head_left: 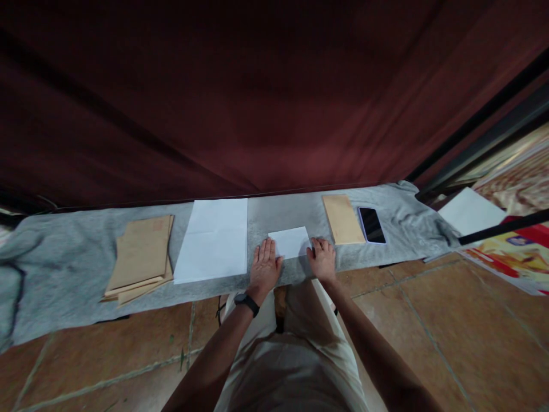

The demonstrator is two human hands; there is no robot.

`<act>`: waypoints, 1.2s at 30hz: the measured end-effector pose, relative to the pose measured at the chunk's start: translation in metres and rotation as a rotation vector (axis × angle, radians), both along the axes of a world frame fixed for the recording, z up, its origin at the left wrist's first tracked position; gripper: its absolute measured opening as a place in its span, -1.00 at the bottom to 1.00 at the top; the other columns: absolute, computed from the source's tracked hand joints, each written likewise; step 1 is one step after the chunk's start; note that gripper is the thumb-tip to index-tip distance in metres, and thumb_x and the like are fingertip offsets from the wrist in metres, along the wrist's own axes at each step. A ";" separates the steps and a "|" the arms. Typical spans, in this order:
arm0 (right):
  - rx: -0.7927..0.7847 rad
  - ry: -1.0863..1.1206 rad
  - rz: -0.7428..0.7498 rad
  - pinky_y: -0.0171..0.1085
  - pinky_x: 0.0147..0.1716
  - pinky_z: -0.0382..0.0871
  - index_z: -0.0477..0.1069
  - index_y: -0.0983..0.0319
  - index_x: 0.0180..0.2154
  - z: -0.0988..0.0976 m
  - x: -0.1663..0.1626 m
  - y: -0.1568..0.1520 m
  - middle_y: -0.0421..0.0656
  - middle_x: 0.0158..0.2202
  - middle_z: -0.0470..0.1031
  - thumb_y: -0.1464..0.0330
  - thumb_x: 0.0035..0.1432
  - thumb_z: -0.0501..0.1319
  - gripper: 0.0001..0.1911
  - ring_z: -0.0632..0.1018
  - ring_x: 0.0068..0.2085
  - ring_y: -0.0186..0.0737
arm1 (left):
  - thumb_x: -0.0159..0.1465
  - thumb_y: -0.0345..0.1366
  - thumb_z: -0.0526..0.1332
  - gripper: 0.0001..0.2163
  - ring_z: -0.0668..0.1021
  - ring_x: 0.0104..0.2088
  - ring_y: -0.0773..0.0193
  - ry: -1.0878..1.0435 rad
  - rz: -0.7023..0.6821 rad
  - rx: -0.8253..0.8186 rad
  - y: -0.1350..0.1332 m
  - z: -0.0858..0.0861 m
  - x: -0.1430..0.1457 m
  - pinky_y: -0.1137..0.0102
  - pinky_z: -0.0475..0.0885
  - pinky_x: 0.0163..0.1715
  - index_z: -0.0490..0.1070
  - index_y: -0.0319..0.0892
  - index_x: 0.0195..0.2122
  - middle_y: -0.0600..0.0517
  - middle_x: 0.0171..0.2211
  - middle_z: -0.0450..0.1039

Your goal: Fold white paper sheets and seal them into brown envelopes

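A small folded sheet of white paper point(291, 242) lies on the grey cloth in front of me. My left hand point(265, 268) rests flat at its left edge, fingers stretched out and thumb by the paper's lower corner. At the right edge is my right hand point(322, 260), fingers slightly bent and apart, with its fingertips touching the paper's side. Neither hand is lifting the sheet. Left of them sits a stack of larger white sheets point(217, 240) with a crease across the top one. A brown envelope point(343, 220) lies just beyond my right hand.
Several brown envelopes point(141, 252) form an uneven pile on the left. A phone point(372, 225) lies right of the single envelope. Grey cloth point(64, 257) covers the long narrow surface, backed by a dark red curtain point(274, 114). A colourful printed box point(518, 254) stands at far right.
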State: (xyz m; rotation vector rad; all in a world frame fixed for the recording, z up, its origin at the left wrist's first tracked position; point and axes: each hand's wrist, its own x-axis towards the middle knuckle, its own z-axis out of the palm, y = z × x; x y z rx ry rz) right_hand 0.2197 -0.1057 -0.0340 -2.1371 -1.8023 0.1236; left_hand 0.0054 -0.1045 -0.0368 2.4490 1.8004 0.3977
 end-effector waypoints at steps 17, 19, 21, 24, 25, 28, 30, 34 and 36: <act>-0.229 0.258 -0.103 -0.25 -0.25 0.39 0.57 0.21 -0.12 0.022 0.000 0.009 -0.02 -0.23 0.65 0.19 0.31 0.16 -0.70 0.63 -0.21 -0.07 | 0.34 -0.55 -0.06 -0.47 0.22 0.39 0.04 0.159 -0.186 -0.059 -0.013 0.006 0.022 0.08 0.21 0.34 0.19 -0.37 0.35 -0.30 0.37 0.17; -0.252 0.312 -0.090 -0.26 -0.26 0.38 0.60 0.21 -0.22 0.021 0.002 0.011 -0.02 -0.27 0.65 0.19 0.29 0.17 -0.71 0.63 -0.22 -0.08 | 0.33 -0.57 -0.05 -0.46 0.23 0.38 0.02 0.173 -0.190 -0.054 -0.017 0.007 0.026 0.08 0.24 0.32 0.19 -0.39 0.35 -0.32 0.36 0.17; -0.257 0.339 -0.070 -0.28 -0.27 0.38 0.61 0.21 -0.29 0.020 0.004 0.011 -0.03 -0.29 0.65 0.20 0.26 0.18 -0.71 0.63 -0.23 -0.10 | 0.33 -0.57 -0.05 -0.47 0.25 0.37 -0.01 0.190 -0.184 -0.042 -0.021 0.010 0.030 0.08 0.28 0.29 0.19 -0.43 0.35 -0.37 0.35 0.18; -0.230 0.426 -0.080 -0.30 -0.31 0.36 0.57 0.20 -0.40 0.018 0.007 0.011 -0.09 -0.38 0.62 0.20 0.21 0.20 -0.73 0.59 -0.31 -0.16 | 0.35 -0.57 -0.06 -0.49 0.29 0.35 -0.03 0.219 -0.182 -0.024 -0.024 0.013 0.034 0.10 0.34 0.25 0.21 -0.47 0.33 -0.40 0.33 0.20; -0.212 0.497 -0.091 -0.30 -0.33 0.35 0.54 0.19 -0.44 0.017 0.007 0.011 -0.12 -0.43 0.59 0.20 0.18 0.22 -0.74 0.57 -0.34 -0.18 | 0.35 -0.57 -0.06 -0.50 0.30 0.35 -0.02 0.220 -0.184 -0.020 -0.024 0.014 0.035 0.11 0.34 0.25 0.21 -0.47 0.32 -0.40 0.32 0.21; -0.166 0.716 -0.113 -0.31 -0.38 0.36 0.46 0.18 -0.52 0.016 0.008 0.010 -0.21 -0.55 0.48 0.18 0.10 0.25 -0.75 0.52 -0.43 -0.23 | 0.34 -0.58 -0.06 -0.50 0.30 0.35 -0.02 0.203 -0.186 -0.018 -0.025 0.016 0.036 0.12 0.35 0.25 0.22 -0.47 0.32 -0.40 0.32 0.21; -0.157 0.801 -0.109 -0.31 -0.42 0.39 0.44 0.18 -0.51 0.015 0.007 0.010 -0.24 -0.58 0.44 0.13 0.09 0.25 -0.72 0.50 -0.47 -0.24 | 0.34 -0.58 -0.05 -0.50 0.30 0.35 -0.03 0.191 -0.185 -0.026 -0.024 0.018 0.036 0.12 0.34 0.25 0.22 -0.50 0.31 -0.42 0.32 0.20; -0.139 0.934 -0.110 -0.30 -0.48 0.42 0.44 0.19 -0.42 0.015 0.002 0.007 -0.23 -0.53 0.45 0.01 0.06 0.22 -0.63 0.50 -0.49 -0.26 | 0.32 -0.58 -0.05 -0.46 0.28 0.36 -0.04 0.134 -0.156 -0.040 -0.022 0.019 0.034 0.08 0.33 0.25 0.18 -0.42 0.35 -0.38 0.34 0.19; -0.123 0.984 -0.116 -0.31 -0.49 0.43 0.43 0.19 -0.40 0.018 -0.001 0.006 -0.22 -0.50 0.47 -0.03 0.03 0.23 -0.60 0.51 -0.48 -0.26 | 0.32 -0.58 -0.07 -0.43 0.27 0.37 -0.06 0.112 -0.144 -0.040 -0.020 0.021 0.034 0.03 0.32 0.25 0.14 -0.38 0.38 -0.36 0.35 0.16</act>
